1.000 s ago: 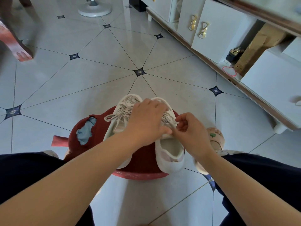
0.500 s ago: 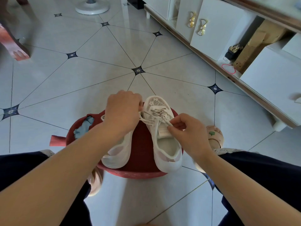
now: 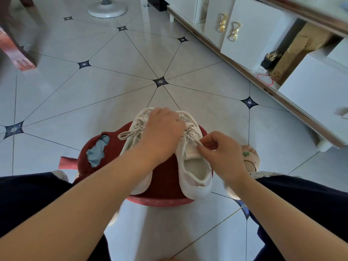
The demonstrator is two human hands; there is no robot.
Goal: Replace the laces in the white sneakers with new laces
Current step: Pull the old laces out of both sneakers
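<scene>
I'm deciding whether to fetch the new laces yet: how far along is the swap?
Nothing looks done: the left sneaker and right sneaker on the red stool both have laces in. In hand: the right hand pinches a lace of the right sneaker; the left hand covers the lacing, its grip hidden. Left: unthreading both shoes and threading new laces; none show here.
</scene>
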